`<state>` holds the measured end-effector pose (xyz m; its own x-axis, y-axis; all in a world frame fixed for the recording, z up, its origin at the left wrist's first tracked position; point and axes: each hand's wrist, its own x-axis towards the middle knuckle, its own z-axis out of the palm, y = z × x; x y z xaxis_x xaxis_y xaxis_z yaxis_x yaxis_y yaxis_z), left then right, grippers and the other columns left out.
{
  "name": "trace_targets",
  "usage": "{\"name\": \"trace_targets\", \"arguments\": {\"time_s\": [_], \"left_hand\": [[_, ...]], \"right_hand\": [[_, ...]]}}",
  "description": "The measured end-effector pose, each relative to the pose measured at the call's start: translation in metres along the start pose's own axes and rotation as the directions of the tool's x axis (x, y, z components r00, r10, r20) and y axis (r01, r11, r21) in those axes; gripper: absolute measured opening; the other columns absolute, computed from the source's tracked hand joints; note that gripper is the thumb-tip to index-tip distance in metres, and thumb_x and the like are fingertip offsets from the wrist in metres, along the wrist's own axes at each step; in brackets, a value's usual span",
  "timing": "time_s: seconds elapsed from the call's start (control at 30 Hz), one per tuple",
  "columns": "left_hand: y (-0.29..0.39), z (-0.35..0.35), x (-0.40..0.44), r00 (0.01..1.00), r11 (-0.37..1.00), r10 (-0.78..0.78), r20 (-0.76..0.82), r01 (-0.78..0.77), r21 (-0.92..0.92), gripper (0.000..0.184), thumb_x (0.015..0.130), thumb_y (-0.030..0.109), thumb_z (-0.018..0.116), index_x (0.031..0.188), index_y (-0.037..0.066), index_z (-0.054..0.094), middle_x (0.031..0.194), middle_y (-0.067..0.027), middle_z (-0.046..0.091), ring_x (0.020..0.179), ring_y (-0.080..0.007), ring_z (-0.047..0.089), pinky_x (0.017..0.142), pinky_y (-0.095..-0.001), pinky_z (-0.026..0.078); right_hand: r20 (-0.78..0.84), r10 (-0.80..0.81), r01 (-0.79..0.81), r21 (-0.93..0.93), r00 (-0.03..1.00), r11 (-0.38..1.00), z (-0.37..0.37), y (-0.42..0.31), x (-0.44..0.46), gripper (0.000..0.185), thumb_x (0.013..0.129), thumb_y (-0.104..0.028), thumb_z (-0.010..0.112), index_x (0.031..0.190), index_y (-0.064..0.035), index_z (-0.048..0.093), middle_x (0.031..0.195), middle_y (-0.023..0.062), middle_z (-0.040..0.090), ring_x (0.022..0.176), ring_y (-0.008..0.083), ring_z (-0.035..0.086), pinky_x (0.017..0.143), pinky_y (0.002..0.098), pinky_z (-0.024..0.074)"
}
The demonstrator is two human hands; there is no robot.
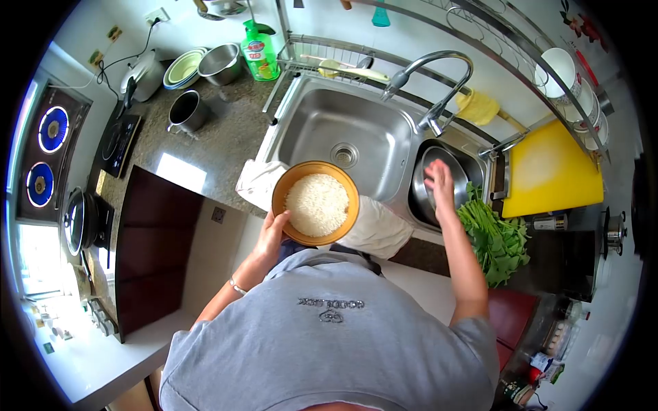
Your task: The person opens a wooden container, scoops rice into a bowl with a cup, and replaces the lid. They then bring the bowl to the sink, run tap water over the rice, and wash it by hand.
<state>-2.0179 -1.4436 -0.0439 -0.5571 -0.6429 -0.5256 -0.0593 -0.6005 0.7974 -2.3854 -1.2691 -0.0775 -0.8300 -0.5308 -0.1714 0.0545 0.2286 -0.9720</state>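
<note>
My left hand [272,235] grips the rim of a yellow-brown bowl [284,179] at its lower left, with the thumb on the near side. White rice [317,205] lies in the bowl, which I hold in front of my body at the near edge of the sink. My right hand [439,182] reaches over the small right basin with fingers stretched out and nothing visible in them. Below it is a round stainless steel bowl [426,186], partly covered by the hand. Leafy green vegetables [493,243] lie beside my right forearm.
A large steel sink basin [315,116] lies ahead under a curved faucet [439,58]. White cloths [377,229] hang at its front edge. A yellow cutting board [555,171] stands at right. On the left counter are a metal mug [188,111] and a green bottle [260,55].
</note>
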Motion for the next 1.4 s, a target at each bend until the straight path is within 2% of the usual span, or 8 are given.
{"name": "trace_targets", "arguments": {"time_s": [0.23, 0.37, 0.53, 0.63, 0.73, 1.07, 1.23, 1.4], "left_hand": [[0.013, 0.025, 0.078, 1.0, 0.996, 0.0, 0.003, -0.001, 0.085, 0.046, 0.093, 0.017, 0.048, 0.136, 0.008, 0.034, 0.121, -0.0106, 0.051, 0.104, -0.0226, 0.059, 0.084, -0.0378, 0.054], [0.028, 0.053, 0.12, 0.997, 0.991, -0.049, 0.057, 0.041, 0.131, 0.045, 0.093, 0.016, 0.046, 0.136, 0.01, 0.034, 0.122, -0.0098, 0.051, 0.106, -0.022, 0.057, 0.089, -0.0393, 0.051], [0.03, 0.08, 0.174, 0.986, 0.989, -0.073, 0.153, 0.053, 0.135, 0.044, 0.094, 0.015, 0.045, 0.136, 0.013, 0.035, 0.122, -0.0077, 0.05, 0.109, -0.0213, 0.055, 0.09, -0.0393, 0.05], [0.03, 0.095, 0.198, 0.976, 0.991, -0.097, 0.194, 0.076, 0.11, 0.042, 0.095, 0.013, 0.042, 0.136, 0.012, 0.034, 0.122, -0.0085, 0.049, 0.109, -0.0219, 0.055, 0.09, -0.0397, 0.05], [0.031, 0.105, 0.217, 0.967, 0.993, -0.095, 0.238, 0.074, 0.094, 0.042, 0.095, 0.013, 0.041, 0.136, 0.012, 0.033, 0.122, -0.0092, 0.049, 0.11, -0.0223, 0.054, 0.09, -0.0399, 0.05], [0.027, 0.106, 0.237, 0.959, 0.993, -0.111, 0.262, 0.098, 0.063, 0.044, 0.095, 0.013, 0.042, 0.137, 0.014, 0.031, 0.124, -0.0095, 0.048, 0.11, -0.0221, 0.053, 0.09, -0.0393, 0.051], [0.01, 0.098, 0.243, 0.962, 0.993, -0.116, 0.246, 0.112, 0.028, 0.046, 0.092, 0.014, 0.043, 0.136, 0.019, 0.031, 0.125, -0.0068, 0.047, 0.111, -0.0219, 0.052, 0.091, -0.0405, 0.049], [0.002, 0.09, 0.24, 0.967, 0.991, -0.137, 0.214, 0.136, 0.019, 0.047, 0.094, 0.012, 0.043, 0.138, 0.015, 0.029, 0.129, -0.0096, 0.044, 0.115, -0.025, 0.05, 0.09, -0.0422, 0.05]], "right_hand": [[-0.197, -0.425, 0.206, -0.651, 0.884, 0.731, -0.031, 0.013, 0.166, 0.056, 0.09, -0.039, 0.053, 0.128, 0.0015, 0.043, 0.121, 0.0252, 0.054, 0.109, 0.0365, 0.055, 0.092, 0.0413, 0.0435], [-0.198, -0.222, 0.014, -0.716, 0.955, 0.698, -0.026, 0.001, 0.198, 0.048, 0.094, -0.045, 0.04, 0.101, -0.0006, 0.057, 0.094, 0.0205, 0.066, 0.094, 0.0393, 0.06, 0.083, 0.0461, 0.0445], [-0.277, -0.191, -0.026, -0.627, 0.942, 0.778, -0.028, 0.022, 0.212, 0.047, 0.096, -0.041, 0.035, 0.096, -0.0007, 0.06, 0.088, 0.0154, 0.068, 0.087, 0.0346, 0.063, 0.079, 0.0437, 0.0456], [-0.306, 0.038, -0.036, 0.012, 0.951, 0.999, -0.036, 0.036, 0.206, 0.048, 0.097, -0.043, 0.038, 0.106, 0.0005, 0.056, 0.098, 0.0156, 0.066, 0.087, 0.0258, 0.064, 0.078, 0.0339, 0.0499], [-0.284, 0.145, -0.081, 0.228, 0.948, 0.97, -0.04, 0.041, 0.201, 0.05, 0.097, -0.044, 0.038, 0.112, 0.0011, 0.053, 0.105, 0.019, 0.062, 0.093, 0.0284, 0.062, 0.082, 0.0337, 0.0504], [-0.491, -0.05, 0.023, -0.061, 0.87, 0.998, -0.008, 0.052, 0.15, 0.046, 0.094, -0.032, 0.052, 0.123, 0.0031, 0.042, 0.121, 0.0164, 0.05, 0.107, 0.0225, 0.052, 0.086, 0.0323, 0.0437], [0.272, 0.346, -0.367, 0.026, 0.898, 0.93, 0.089, 0.039, 0.073, 0.056, 0.092, -0.028, 0.055, 0.137, -0.0042, 0.033, 0.123, 0.0122, 0.049, 0.109, 0.0237, 0.054, 0.08, 0.0362, 0.0525], [0.434, 0.381, -0.553, 0.395, 0.816, 0.733, 0.138, 0.049, 0.065, 0.04, 0.091, -0.007, 0.044, 0.13, -0.0012, 0.034, 0.121, 0.017, 0.048, 0.106, 0.031, 0.057, 0.08, 0.0459, 0.0572]]}}
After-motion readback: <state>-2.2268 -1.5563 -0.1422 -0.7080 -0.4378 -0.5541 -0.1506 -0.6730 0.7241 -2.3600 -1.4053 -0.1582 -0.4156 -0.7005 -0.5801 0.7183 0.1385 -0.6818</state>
